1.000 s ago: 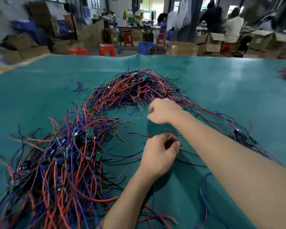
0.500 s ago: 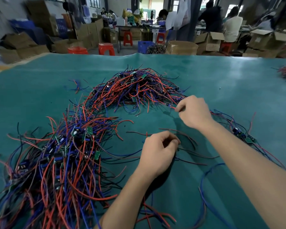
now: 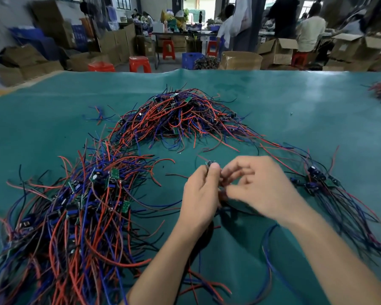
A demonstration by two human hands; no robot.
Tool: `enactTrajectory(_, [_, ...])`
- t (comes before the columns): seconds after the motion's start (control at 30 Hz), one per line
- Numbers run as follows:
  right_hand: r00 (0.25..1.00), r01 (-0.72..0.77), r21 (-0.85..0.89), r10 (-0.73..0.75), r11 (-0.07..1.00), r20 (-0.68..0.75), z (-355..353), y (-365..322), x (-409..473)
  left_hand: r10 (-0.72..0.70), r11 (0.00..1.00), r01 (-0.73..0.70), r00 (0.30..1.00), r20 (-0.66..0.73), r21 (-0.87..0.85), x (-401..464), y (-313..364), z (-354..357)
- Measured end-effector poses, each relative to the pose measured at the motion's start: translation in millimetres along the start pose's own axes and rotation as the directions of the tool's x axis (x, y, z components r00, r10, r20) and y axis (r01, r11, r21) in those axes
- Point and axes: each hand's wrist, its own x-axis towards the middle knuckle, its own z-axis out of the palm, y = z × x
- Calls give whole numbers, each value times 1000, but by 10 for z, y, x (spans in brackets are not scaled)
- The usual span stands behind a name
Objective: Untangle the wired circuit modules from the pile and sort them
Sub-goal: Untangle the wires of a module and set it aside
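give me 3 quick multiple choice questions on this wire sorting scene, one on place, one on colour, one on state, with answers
1. Where does the small row of sorted modules lie relative to the hands?
A. to their right
B. to their left
C. under the forearms

2. What colour is the table cover?
A. yellow
B. teal green
C. white

3. What is the left hand doing?
A. lying flat on the table
B. pinching a small module at its fingertips
C. lifting a cardboard box

Answers:
1. A, the row sits past the right hand, toward the right edge.
2. B, teal green shows all around the far wire pile.
3. B, thumb and fingers close on it, raised off the cover.
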Motion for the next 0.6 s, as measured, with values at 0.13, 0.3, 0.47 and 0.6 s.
enactTrajectory(0.13, [998, -36, 148, 27, 988, 61, 50, 165, -71, 48, 996, -51, 998, 36, 73, 12, 7, -6])
enactTrajectory(0.3, [982, -5, 16, 8, 1000, -187, 23, 315, -16, 33, 999, -26, 988, 153, -47, -31, 19, 3])
enactTrajectory(0.47, [956, -2, 131, 41, 991, -292, 67, 323, 1, 22, 991, 2, 983, 180, -136, -30, 28, -30])
enactTrajectory(0.6, [990, -86, 265, 112, 960, -86, 89, 312, 8, 76, 997, -67, 966, 247, -44, -54, 9, -8])
